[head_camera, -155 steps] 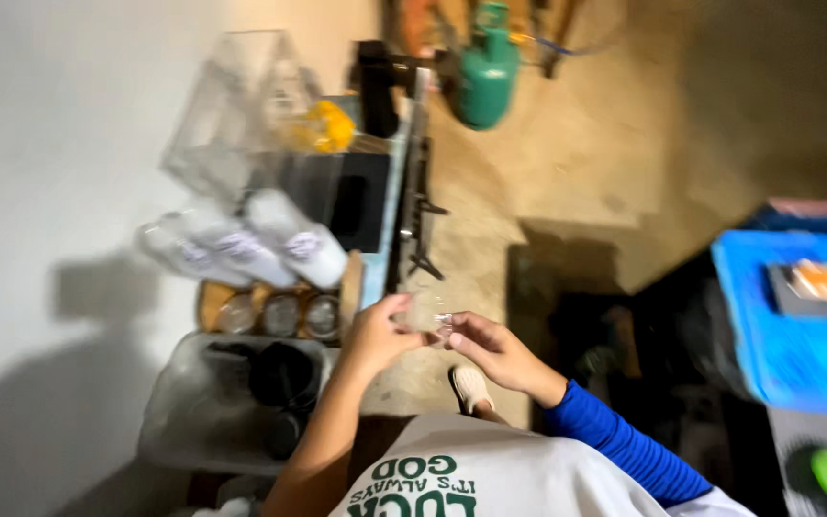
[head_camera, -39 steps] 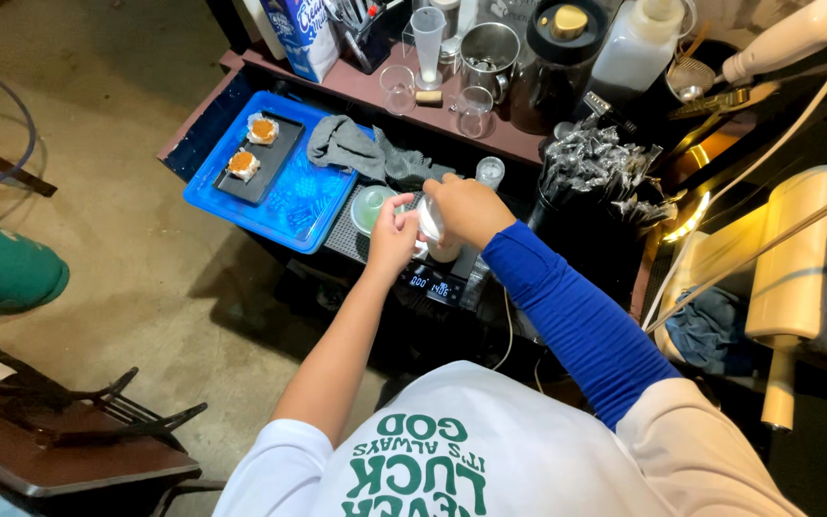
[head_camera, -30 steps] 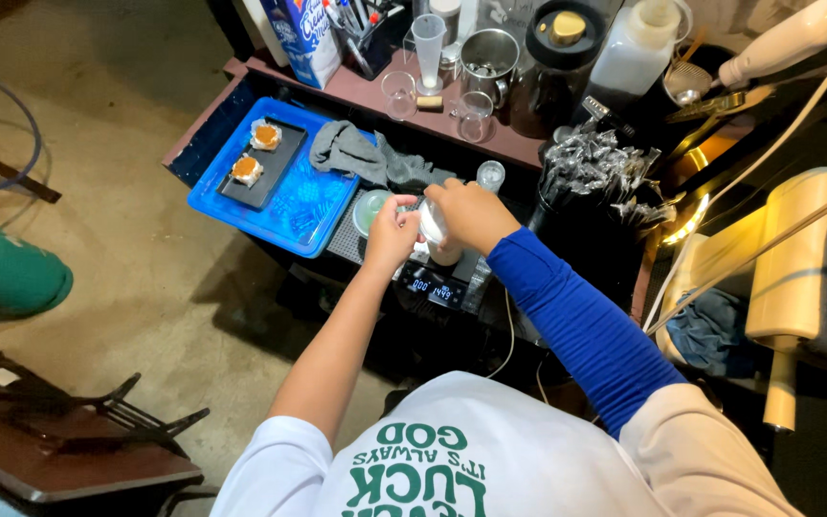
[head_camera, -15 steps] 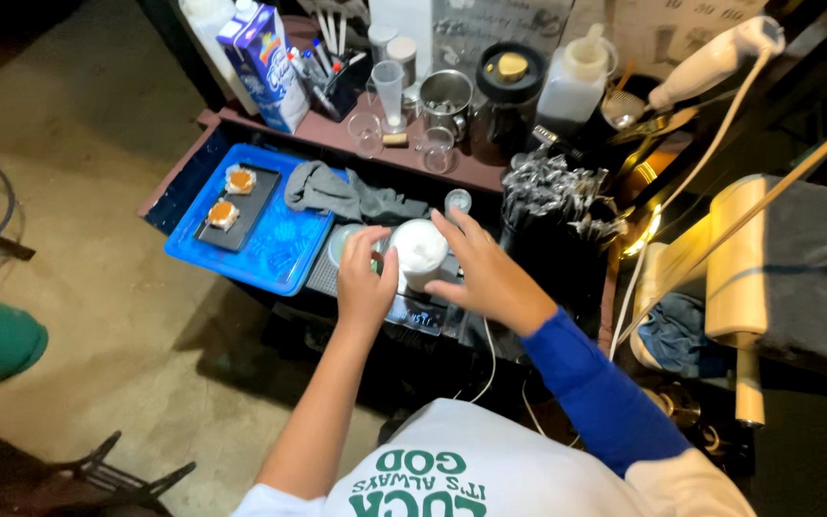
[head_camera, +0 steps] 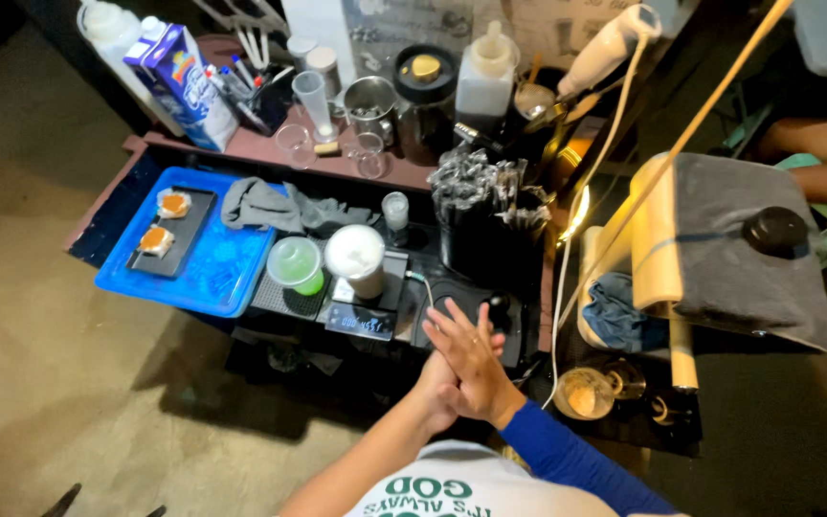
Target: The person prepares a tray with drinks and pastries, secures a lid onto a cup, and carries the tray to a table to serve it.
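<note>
Dim little drinks stall setup, dark counter [head_camera: 490, 287] crammed with gear and a concrete floor [head_camera: 78, 402] off to the side. Both hands are up in front of the counter edge, palms together: the right hand [head_camera: 471, 359] lies flat over the left hand [head_camera: 433, 383], right fingers [head_camera: 457, 325] straight and only slightly fanned, pointing toward the counter. Neither hand holds anything. The left one is mostly hidden behind the right, so can't tell much about its fingers.

Closest thing to them is the scale [head_camera: 368, 311], just beyond the fingertips, with a white lidded cup [head_camera: 356, 258] standing upright on it. Right beside that cup sits a green cup [head_camera: 296, 265] on a dark mat. Further left there's a blue tray [head_camera: 217, 273] with a black plate [head_camera: 167, 235] carrying two small orange-topped pieces, and a grey rag [head_camera: 270, 206] draped at the tray's far edge.

On the shelf behind: a milk carton [head_camera: 179, 81], a metal jug [head_camera: 370, 101], a squeeze bottle [head_camera: 485, 81]. A paper roll [head_camera: 658, 239] stands off to the right.
</note>
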